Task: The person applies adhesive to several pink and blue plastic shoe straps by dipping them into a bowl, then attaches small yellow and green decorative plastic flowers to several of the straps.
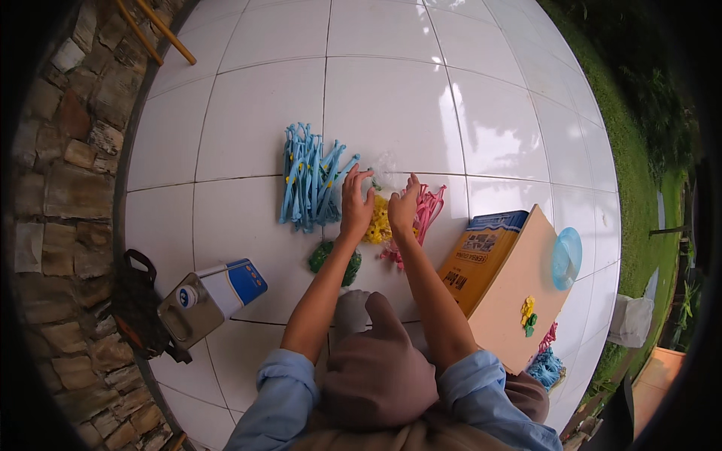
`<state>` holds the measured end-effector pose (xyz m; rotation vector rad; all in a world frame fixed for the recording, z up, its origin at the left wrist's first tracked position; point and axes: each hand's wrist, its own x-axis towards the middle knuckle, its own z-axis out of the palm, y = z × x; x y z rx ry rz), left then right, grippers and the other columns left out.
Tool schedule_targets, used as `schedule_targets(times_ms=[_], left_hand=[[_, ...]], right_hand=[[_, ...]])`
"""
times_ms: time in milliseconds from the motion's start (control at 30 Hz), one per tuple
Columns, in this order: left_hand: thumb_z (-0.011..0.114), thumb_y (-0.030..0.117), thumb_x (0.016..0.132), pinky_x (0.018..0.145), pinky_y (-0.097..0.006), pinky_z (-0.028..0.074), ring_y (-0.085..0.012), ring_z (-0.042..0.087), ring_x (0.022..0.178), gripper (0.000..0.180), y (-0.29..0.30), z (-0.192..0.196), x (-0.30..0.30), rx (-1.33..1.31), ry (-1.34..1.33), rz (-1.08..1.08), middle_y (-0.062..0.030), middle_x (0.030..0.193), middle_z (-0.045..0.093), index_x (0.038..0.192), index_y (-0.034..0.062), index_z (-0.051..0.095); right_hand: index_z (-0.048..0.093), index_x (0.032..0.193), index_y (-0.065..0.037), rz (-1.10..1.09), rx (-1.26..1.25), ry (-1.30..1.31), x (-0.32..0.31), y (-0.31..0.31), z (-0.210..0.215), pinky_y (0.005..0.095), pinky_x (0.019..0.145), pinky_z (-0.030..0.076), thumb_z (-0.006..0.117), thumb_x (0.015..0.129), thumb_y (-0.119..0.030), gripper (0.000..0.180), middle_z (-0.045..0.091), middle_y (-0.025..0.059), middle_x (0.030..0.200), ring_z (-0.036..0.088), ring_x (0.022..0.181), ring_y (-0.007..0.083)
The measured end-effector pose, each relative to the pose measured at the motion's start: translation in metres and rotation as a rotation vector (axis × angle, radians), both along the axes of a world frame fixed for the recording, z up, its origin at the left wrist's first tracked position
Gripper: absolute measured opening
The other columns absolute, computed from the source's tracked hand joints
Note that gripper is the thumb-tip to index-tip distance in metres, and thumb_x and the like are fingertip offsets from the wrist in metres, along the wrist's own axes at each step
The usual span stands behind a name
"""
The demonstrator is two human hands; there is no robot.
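My left hand (356, 204) is over the floor between a bundle of light blue strips (307, 180) and a heap of yellow flower-like pieces (377, 222). Its fingers are apart and curve inward, with a small green bit by the fingertips. To the right of the yellow heap is my right hand (404, 208), fingers bent and parted, beside a bundle of pink strips (430, 210). I see nothing held in either hand. Clear plastic (386, 170) lies just beyond the fingertips. A green clump (335, 263) sits close to my left forearm.
On my right stands a box with a tan board (511, 301), bearing small yellow and green pieces (529, 314) and a translucent blue dish (566, 258). Blue and pink bundles (547, 367) lie beyond it. A rectangular can (210, 293) and dark bag (141, 304) are left, near a stone wall (75, 188).
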<state>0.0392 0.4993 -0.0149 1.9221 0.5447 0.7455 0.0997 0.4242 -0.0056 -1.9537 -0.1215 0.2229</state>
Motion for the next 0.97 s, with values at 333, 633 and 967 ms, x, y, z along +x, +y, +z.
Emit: schedule_targets(times_ms=[333,633,967], left_hand=[[0.057,0.010,0.082,0.044,-0.031,0.028,-0.0158,0.022,0.048,0.036,-0.090,0.197,0.005,-0.213,-0.101,-0.244,-0.0078,0.047,0.026,0.060,-0.0034,0.032],[0.062,0.015,0.074,0.062,-0.032,0.044,-0.0188,0.048,0.066,0.018,-0.235,0.240,0.031,0.467,0.246,-1.035,-0.0065,0.068,0.046,0.076,0.0042,0.047],[0.069,0.030,0.076,0.087,-0.041,0.047,-0.0286,0.052,0.106,0.037,-0.297,0.182,0.049,0.950,0.432,-1.096,-0.0113,0.109,0.052,0.105,0.0111,0.056]], right_hand=[[0.049,0.111,-0.002,0.272,0.024,-0.358,0.037,-0.160,0.208,0.0333,0.071,0.050,0.048,0.084,0.002,0.027,0.060,0.0152,0.097,0.062,0.085,0.0249],[0.052,0.107,-0.004,0.210,-0.495,-0.192,-0.004,-0.383,0.194,0.0330,0.069,0.049,0.060,0.079,-0.007,0.030,0.065,0.0146,0.084,0.064,0.078,0.0243],[0.056,0.103,-0.007,0.271,-0.628,-0.089,-0.002,-0.395,0.158,0.0396,0.084,0.046,0.067,0.075,-0.017,0.032,0.060,0.0183,0.105,0.057,0.100,0.0331]])
